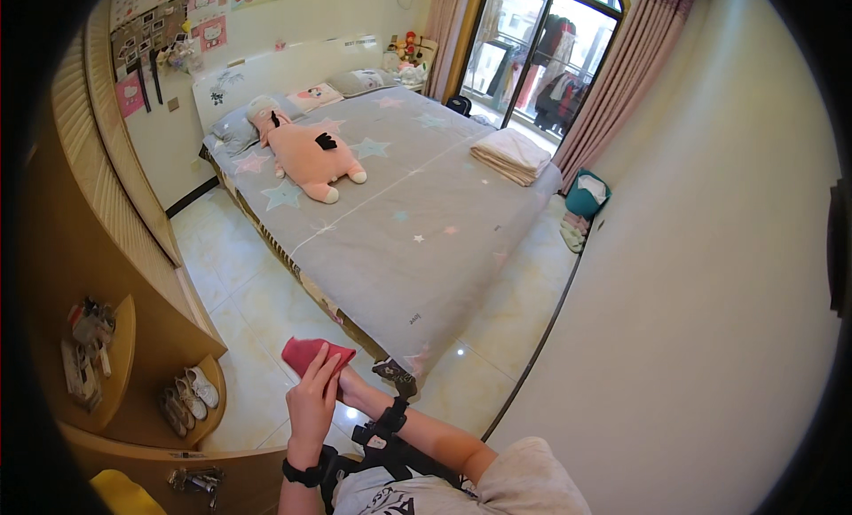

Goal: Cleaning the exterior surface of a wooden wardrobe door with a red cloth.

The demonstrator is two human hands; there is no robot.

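A small dark-red cloth (304,352) is up in front of me, above the tiled floor near the foot of the bed. The fingers of my left hand (311,404) lie long across its near side and press on it, so this hand is closed on the cloth. From the right, my right hand (350,387) reaches in against the cloth's lower edge. Its fingers are hidden behind the cloth and my left hand. Black straps circle both wrists.
A bed (390,240) with grey covers fills the middle, bearing a pink plush toy (311,158) and folded blankets (512,155). Corner shelves (213,408) with shoes (191,391) stand left. A white wall (692,275) bounds the right, near a teal bin (583,198).
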